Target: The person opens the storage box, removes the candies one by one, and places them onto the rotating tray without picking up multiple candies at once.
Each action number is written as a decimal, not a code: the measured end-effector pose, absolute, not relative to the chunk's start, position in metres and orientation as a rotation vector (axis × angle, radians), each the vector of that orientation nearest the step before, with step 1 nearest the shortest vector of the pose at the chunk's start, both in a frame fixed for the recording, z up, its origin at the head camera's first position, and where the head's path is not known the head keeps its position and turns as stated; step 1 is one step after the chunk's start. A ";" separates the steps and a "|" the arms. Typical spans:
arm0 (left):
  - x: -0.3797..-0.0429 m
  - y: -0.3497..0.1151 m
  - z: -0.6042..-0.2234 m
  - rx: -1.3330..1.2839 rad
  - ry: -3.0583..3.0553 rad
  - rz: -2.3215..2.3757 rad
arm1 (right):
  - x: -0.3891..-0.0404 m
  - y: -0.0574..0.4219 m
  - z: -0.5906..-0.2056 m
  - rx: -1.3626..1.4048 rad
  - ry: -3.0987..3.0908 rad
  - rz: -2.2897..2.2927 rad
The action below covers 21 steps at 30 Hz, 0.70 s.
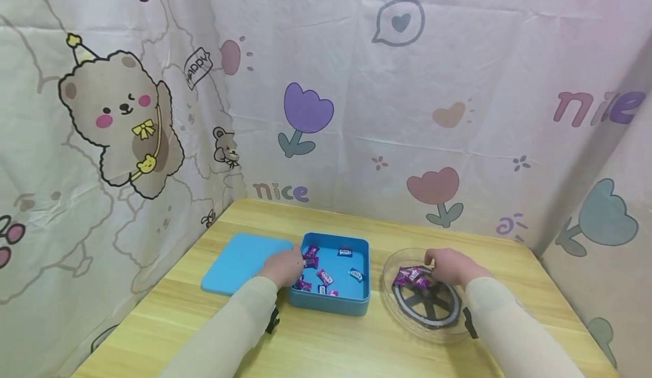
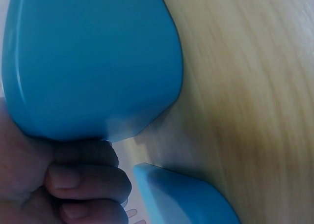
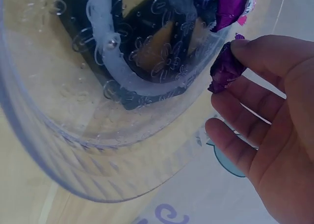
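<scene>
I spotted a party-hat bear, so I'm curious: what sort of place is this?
Probably a small indoor corner, maybe set up for play: cartoon-printed cloth hangs on three sides of a wooden table that holds a blue box of wrapped candies.

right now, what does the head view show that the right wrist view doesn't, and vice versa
Only the head view: the left hand at the blue box, wrapped candies inside it, and the blue lid beside it.
Only the right wrist view: the tray's raised flower pattern and, clearly, the purple-wrapped candy pinched by the right hand.
Both: that hand, the clear round tray, purple candies in the tray, the wooden table and printed cloth.
</scene>
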<state>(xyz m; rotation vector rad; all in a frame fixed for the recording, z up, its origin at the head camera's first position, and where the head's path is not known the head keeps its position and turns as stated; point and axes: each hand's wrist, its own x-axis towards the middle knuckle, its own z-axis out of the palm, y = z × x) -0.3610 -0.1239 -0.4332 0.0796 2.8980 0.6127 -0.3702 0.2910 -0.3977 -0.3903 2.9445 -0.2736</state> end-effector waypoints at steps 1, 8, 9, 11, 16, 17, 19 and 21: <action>-0.361 -0.124 -0.433 0.078 2.899 0.616 | -0.370 0.290 -0.399 -0.383 2.944 -0.279; -0.362 -0.123 -0.435 0.085 2.909 0.592 | -0.368 0.288 -0.401 -0.383 2.943 -0.281; -0.363 -0.124 -0.435 0.094 2.912 0.580 | -0.368 0.288 -0.401 -0.384 2.946 -0.280; -0.363 -0.124 -0.435 0.108 2.915 0.569 | -0.367 0.287 -0.402 -0.384 2.948 -0.278; -0.362 -0.123 -0.435 0.113 2.916 0.576 | -0.366 0.289 -0.399 -0.365 2.948 -0.284; -0.362 -0.123 -0.435 0.110 2.915 0.582 | -0.366 0.289 -0.398 -0.364 2.949 -0.286; -0.361 -0.123 -0.435 0.110 2.919 0.585 | -0.365 0.289 -0.396 -0.365 2.949 -0.297; -0.361 -0.123 -0.435 0.104 2.917 0.591 | -0.365 0.287 -0.394 -0.383 2.953 -0.307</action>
